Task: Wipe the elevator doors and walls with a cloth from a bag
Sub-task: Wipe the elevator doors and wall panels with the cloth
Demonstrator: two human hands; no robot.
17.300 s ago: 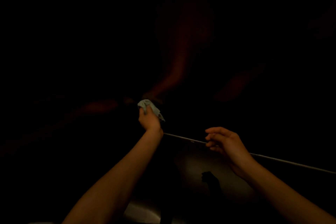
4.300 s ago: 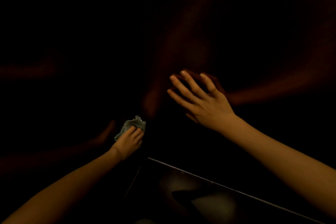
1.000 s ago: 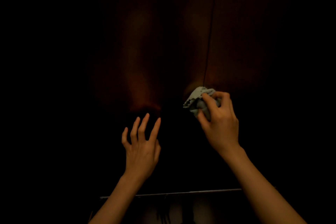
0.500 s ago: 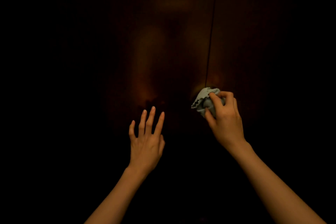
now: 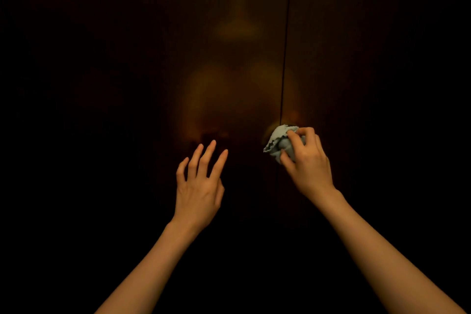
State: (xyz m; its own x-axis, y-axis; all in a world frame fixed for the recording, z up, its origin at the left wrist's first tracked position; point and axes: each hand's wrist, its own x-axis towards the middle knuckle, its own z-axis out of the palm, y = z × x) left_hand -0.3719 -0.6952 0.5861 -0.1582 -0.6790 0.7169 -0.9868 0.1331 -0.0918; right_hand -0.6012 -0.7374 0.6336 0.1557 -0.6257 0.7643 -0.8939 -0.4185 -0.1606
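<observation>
The right hand (image 5: 309, 168) had its grip closed around a bunched pale grey-green cloth (image 5: 279, 141), held right of centre in the frame at the lower end of the dark seam (image 5: 285, 46) between the elevator doors (image 5: 229, 58) — dim and faintly reflective. The left hand (image 5: 200, 186) was empty, fingers spread, lower centre; contact with the door was unclear.

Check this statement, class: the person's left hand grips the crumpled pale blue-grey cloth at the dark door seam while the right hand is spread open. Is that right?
The hands are swapped. In the head view the right hand grips the crumpled pale blue-grey cloth at the dark door seam, while the left hand is spread open.
</observation>
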